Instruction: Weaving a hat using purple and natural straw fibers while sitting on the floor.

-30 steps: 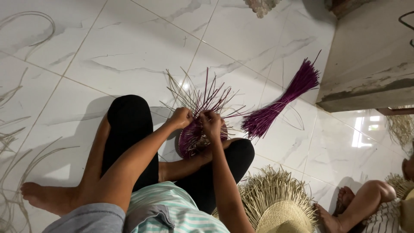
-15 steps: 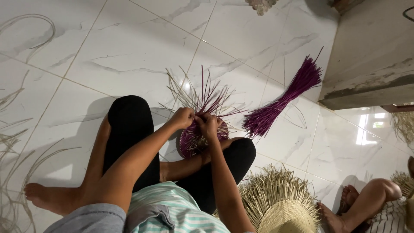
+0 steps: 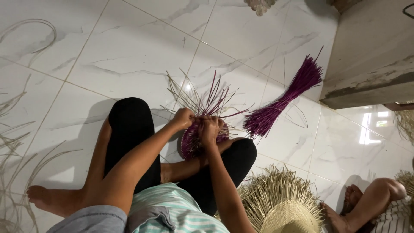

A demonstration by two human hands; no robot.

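I sit cross-legged on a white marble-tile floor. Between my knees stands a small purple woven basket piece [image 3: 190, 142] with loose purple and tan strands fanning upward from its rim. My left hand [image 3: 183, 118] pinches strands at the rim's left side. My right hand [image 3: 209, 129] grips the rim and strands just beside it. Both hands nearly touch each other. A bundle of purple reeds [image 3: 282, 102] lies on the floor to the right, out of reach of either hand.
A natural straw hat with a frayed unfinished brim [image 3: 282, 207] lies by my right knee. Another person's legs [image 3: 371, 200] show at the lower right. Loose tan strands [image 3: 13, 142] curl on the floor at left. A grey concrete ledge [image 3: 371, 56] stands at the upper right.
Both hands have stayed at the basket rim, with only small shifts of the fingers and strands. The view has drifted slightly.
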